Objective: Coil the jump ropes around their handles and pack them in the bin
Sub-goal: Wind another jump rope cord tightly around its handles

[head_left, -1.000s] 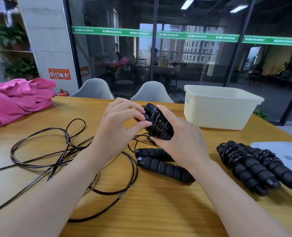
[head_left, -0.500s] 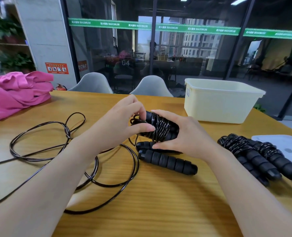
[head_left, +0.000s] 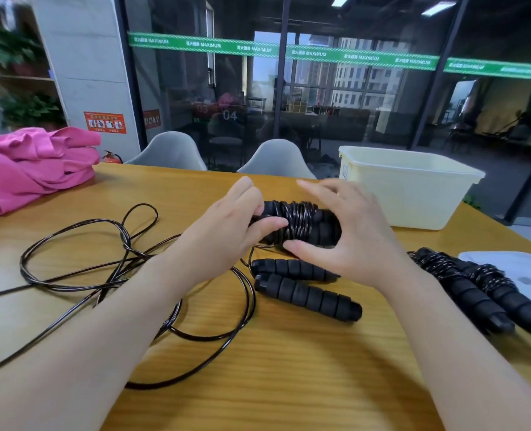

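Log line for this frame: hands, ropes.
left hand: pinches rope bundle | right hand: holds rope bundle | loose rope: on table | finished ropes: on table, unpacked

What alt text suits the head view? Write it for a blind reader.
A left hand and a right hand hold a wound jump rope above a wooden table. A loose jump rope with two black handles lies beneath, two wound bundles lie at the right, and a cream bin stands beyond.

Even overhead light from ceiling strips [head_left: 438, 7], soft shadows on the table [head_left: 289, 368], slight motion blur, wide-angle edge bending.
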`<state>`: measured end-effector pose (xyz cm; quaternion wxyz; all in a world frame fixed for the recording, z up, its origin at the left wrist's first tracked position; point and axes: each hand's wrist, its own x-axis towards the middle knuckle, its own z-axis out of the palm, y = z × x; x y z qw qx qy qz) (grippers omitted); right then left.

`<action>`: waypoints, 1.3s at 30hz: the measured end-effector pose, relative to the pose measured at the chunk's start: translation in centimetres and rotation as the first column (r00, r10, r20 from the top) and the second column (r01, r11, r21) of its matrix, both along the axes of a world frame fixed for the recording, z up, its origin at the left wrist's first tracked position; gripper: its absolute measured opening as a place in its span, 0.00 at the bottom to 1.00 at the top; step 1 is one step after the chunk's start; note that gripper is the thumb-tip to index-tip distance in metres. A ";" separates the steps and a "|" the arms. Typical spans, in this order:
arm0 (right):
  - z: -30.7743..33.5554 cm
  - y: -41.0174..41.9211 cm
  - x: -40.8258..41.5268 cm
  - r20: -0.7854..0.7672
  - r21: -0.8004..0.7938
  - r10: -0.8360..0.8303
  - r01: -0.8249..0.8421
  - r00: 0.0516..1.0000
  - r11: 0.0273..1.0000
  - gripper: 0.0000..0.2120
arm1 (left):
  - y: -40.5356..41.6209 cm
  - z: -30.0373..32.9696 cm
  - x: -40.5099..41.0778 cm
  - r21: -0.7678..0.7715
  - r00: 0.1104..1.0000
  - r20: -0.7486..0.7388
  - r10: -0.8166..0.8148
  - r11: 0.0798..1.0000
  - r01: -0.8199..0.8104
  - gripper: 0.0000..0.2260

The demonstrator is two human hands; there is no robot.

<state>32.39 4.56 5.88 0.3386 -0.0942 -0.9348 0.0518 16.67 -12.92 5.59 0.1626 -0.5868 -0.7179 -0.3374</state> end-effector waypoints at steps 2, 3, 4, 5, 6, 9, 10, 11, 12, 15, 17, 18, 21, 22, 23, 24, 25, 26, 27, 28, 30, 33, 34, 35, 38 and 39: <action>-0.3 -1.1 -0.6 -0.273 -0.025 -0.027 0.021 0.962 0.999 0.32 | 0.4 -0.4 0.2 0.148 0.996 0.086 0.022 0.988 -0.035 0.17; -0.5 -1.8 -0.9 -0.416 -0.057 -0.054 0.033 0.908 0.998 0.25 | 0.6 -0.6 0.5 0.213 0.993 0.114 0.031 0.976 -0.055 0.17; -0.6 -2.6 -1.1 -0.536 -0.063 -0.091 0.068 0.839 0.996 0.21 | 0.9 -0.7 0.8 0.269 0.990 0.132 0.043 0.960 -0.078 0.18; -0.7 -3.3 -1.2 -0.623 -0.040 -0.115 0.115 0.774 0.993 0.17 | 1.1 -0.7 1.1 0.317 0.987 0.148 0.059 0.943 -0.104 0.18; -1.0 -3.9 -1.3 -0.670 -0.015 -0.105 0.128 0.735 0.992 0.16 | 1.2 -0.7 1.3 0.360 0.982 0.171 0.077 0.923 -0.135 0.19; -1.5 -5.4 -1.6 -0.587 -0.218 -0.059 -0.088 0.807 0.972 0.18 | 1.3 -0.4 1.4 0.462 0.960 0.253 0.117 0.858 -0.226 0.16; -1.6 -5.8 -1.8 -0.501 -0.350 -0.048 -0.151 0.864 0.925 0.20 | 1.2 -0.3 1.5 0.482 0.951 0.286 0.119 0.840 -0.250 0.15; -1.8 -6.2 -2.0 -0.407 -0.475 -0.023 -0.190 0.913 0.859 0.20 | 1.1 -0.2 1.6 0.491 0.941 0.319 0.115 0.829 -0.268 0.14; -1.9 -6.6 -2.2 -0.322 -0.586 0.019 -0.215 0.946 0.781 0.18 | 1.1 -0.3 1.7 0.489 0.932 0.346 0.107 0.827 -0.277 0.14; -1.9 -7.2 -2.7 -0.313 -0.789 0.185 -0.363 0.932 0.496 0.17 | 1.7 -1.0 2.4 0.458 0.922 0.379 0.083 0.849 -0.265 0.16; -1.9 -6.9 -2.9 -0.407 -0.814 0.186 -0.447 0.895 0.371 0.15 | 2.1 -1.5 3.1 0.451 0.921 0.385 0.054 0.860 -0.239 0.18; -2.0 -6.8 -2.9 -0.440 -0.813 0.176 -0.474 0.880 0.338 0.15 | 2.3 -1.6 3.5 0.444 0.918 0.394 0.040 0.866 -0.228 0.19; -2.0 -6.3 -2.9 -0.485 -0.798 0.175 -0.516 0.857 0.310 0.15 | 2.4 -1.5 4.2 0.424 0.908 0.418 -0.015 0.887 -0.181 0.17; -1.9 -6.2 -2.7 -0.488 -0.793 0.177 -0.518 0.855 0.321 0.14 | 2.4 -1.5 4.3 0.422 0.904 0.426 -0.040 0.893 -0.160 0.16; -1.8 -6.1 -2.7 -0.488 -0.786 0.173 -0.517 0.855 0.338 0.13 | 2.4 -1.5 4.3 0.418 0.897 0.438 -0.065 0.898 -0.139 0.16; -1.8 -6.1 -2.6 -0.488 -0.781 0.168 -0.514 0.857 0.354 0.13 | 2.3 -1.5 4.4 0.412 0.889 0.449 -0.085 0.903 -0.121 0.16; -1.9 -6.0 -2.6 -0.487 -0.776 0.165 -0.512 0.858 0.369 0.12 | 2.3 -1.4 4.4 0.404 0.885 0.456 -0.096 0.908 -0.109 0.16; -1.9 -5.8 -2.7 -0.483 -0.773 0.165 -0.508 0.860 0.380 0.12 | 2.2 -1.3 4.4 0.395 0.884 0.457 -0.101 0.913 -0.100 0.16; -2.0 -5.6 -2.7 -0.478 -0.773 0.164 -0.502 0.863 0.389 0.12 | 2.1 -1.2 4.5 0.384 0.884 0.456 -0.106 0.919 -0.088 0.15; -2.0 -5.3 -2.8 -0.473 -0.777 0.161 -0.496 0.866 0.388 0.11 | 2.0 -1.0 4.6 0.374 0.881 0.457 -0.121 0.925 -0.067 0.15; -1.8 -4.8 -2.7 -0.470 -0.793 0.149 -0.491 0.870 0.361 0.11 | 1.8 -0.6 4.7 0.349 0.858 0.482 -0.177 0.937 -0.003 0.14; -1.6 -4.2 -2.5 -0.458 -0.817 0.129 -0.474 0.880 0.329 0.11 | 1.2 -0.1 4.4 0.259 0.828 0.522 -0.204 0.963 0.075 0.12; -1.5 -4.0 -2.5 -0.451 -0.820 0.130 -0.467 0.883 0.330 0.12 | 1.0 0.1 4.2 0.219 0.831 0.522 -0.192 0.972 0.086 0.11; -1.4 -3.9 -2.5 -0.447 -0.821 0.135 -0.466 0.884 0.329 0.13 | 0.9 0.2 4.0 0.184 0.836 0.518 -0.180 0.978 0.096 0.10; -1.1 -3.5 -2.4 -0.455 -0.826 0.151 -0.479 0.877 0.298 0.18 | 0.5 0.6 3.4 0.132 0.854 0.492 -0.166 0.985 0.115 0.08; -0.9 -3.4 -2.3 -0.452 -0.824 0.160 -0.479 0.878 0.302 0.18 | 0.4 0.7 3.2 0.122 0.860 0.483 -0.164 0.985 0.120 0.07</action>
